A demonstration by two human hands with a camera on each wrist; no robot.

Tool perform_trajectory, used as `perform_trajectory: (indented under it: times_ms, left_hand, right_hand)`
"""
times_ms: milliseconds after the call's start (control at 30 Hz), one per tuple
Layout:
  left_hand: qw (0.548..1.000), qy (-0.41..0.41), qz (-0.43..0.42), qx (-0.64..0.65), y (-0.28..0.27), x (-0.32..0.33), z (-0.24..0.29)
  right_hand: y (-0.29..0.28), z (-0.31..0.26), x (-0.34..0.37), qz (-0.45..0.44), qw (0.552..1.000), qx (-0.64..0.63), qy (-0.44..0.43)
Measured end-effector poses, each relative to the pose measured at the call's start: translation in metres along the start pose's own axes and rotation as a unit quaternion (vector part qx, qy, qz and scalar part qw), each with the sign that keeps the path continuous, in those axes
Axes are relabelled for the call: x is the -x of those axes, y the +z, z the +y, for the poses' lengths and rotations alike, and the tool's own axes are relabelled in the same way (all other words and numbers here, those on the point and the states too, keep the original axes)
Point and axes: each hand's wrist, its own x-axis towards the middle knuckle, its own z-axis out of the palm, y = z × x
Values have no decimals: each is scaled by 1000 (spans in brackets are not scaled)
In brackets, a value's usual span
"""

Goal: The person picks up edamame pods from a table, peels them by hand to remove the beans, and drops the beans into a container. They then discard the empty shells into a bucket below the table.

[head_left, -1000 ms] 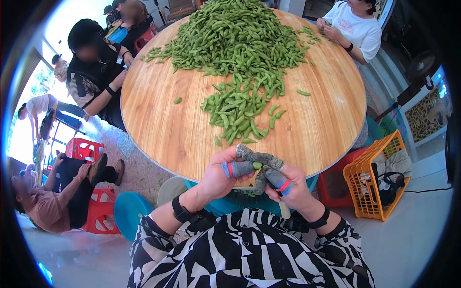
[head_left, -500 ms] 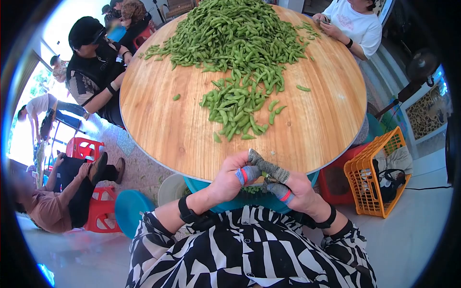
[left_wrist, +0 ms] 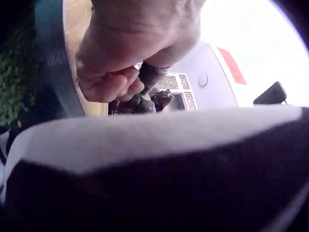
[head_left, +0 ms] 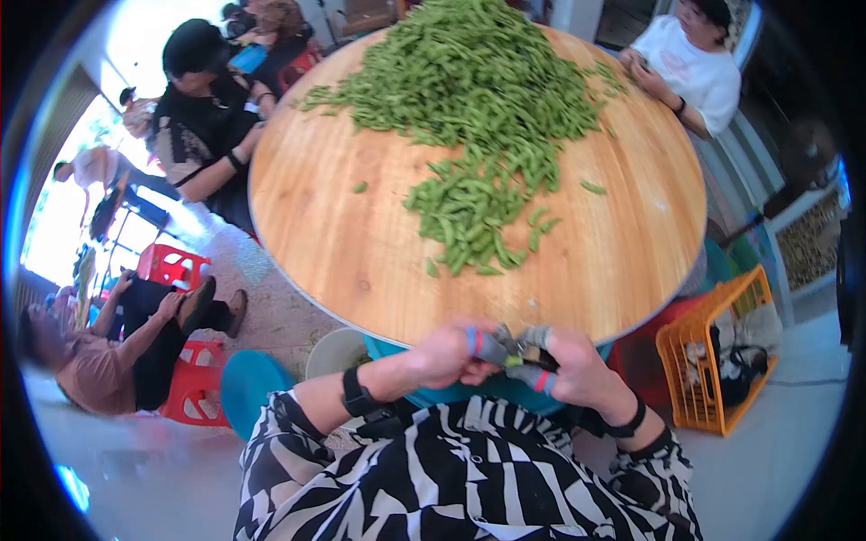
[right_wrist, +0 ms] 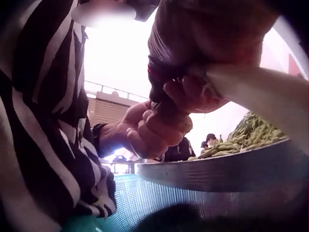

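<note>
Shifted fingers (head_left: 487,346) expose green pod (head_left: 513,361) between left hand (head_left: 444,354) and right hand (head_left: 580,368).

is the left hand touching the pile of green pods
Apart. The head view shows it: the left hand is at the near edge of the round table, and a strip of bare wood lies between it and the pile of green pods.

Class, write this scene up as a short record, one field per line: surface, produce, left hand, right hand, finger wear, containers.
Surface: round wooden table
Produce: edamame pods, one large heap trailing toward the near edge
Left hand: pinches a green pod
Right hand: pinches the same pod
Finger wear: grey finger sleeves, both hands
Containers: orange plastic crate, right; turquoise basin, left
</note>
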Motion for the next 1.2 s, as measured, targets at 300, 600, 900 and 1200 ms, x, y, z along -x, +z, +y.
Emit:
perform_trajectory:
  times_ms: [300,600,900,1200]
  left_hand:
    - [971,71,122,-190,23,9,16]
    - [972,217,51,-68,17,8,4]
    - [947,296,72,-101,15,12,2]
    - [944,246,141,-170,5,13,16]
  right_hand:
    - [11,-1,1,78,961,-167,204]
    - [17,-17,-8,141,821,-465,298]
    - [17,-22,-10,34,831,-457,315]
    - [10,-22,6,45,842,-450,294]
